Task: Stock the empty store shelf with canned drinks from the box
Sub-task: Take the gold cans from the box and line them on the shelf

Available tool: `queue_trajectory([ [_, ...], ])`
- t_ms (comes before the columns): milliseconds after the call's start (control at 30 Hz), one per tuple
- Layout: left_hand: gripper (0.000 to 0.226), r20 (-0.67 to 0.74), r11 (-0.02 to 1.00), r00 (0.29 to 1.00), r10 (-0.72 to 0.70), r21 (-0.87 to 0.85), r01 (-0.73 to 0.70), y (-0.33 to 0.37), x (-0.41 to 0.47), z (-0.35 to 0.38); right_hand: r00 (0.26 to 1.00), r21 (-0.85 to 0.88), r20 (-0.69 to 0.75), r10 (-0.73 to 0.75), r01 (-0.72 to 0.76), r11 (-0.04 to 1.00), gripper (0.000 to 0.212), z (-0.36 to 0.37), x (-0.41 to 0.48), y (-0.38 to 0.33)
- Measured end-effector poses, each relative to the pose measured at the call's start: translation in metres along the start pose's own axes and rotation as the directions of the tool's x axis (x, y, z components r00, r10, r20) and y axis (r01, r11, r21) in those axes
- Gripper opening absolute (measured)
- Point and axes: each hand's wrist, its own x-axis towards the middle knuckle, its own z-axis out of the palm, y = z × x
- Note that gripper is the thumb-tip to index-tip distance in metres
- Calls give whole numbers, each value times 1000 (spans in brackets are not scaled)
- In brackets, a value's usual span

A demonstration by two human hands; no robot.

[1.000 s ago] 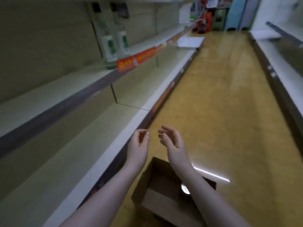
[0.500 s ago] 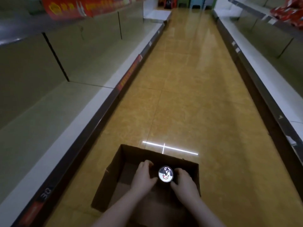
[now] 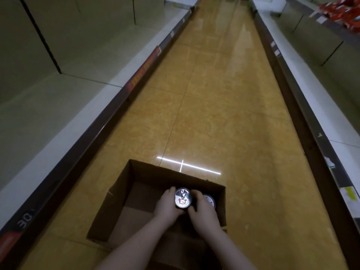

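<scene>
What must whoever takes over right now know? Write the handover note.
Left hand and right hand: both grip one upright can from either side, inside the box.
A second can stands in the box just right of it, partly behind the right hand.
The box sits on the aisle floor beside the left shelf.
Done: no cans on the shelf in view.
Left: lift this can out, shelve it, then fetch the second.

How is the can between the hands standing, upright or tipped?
Upright. The can shows its round top to the camera, in the box; the left hand and right hand hold its sides.
</scene>
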Motion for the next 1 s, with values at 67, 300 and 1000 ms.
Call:
queue_trajectory([
  [67,49,-37,999,999,0,-39,-1,-2,-3,-3,1000,33,-13,-5,5,999,47,3,-1,-2],
  [300,55,-121,988,992,29,-147,-47,0,-27,-29,991,155,-121,-62,81,985,36,0,-12,-20],
  [1000,56,-518,832,854,-46,-493,-254,89,-158,-247,833,532,-119,-540,513,674,39,-112,-69,-197],
])
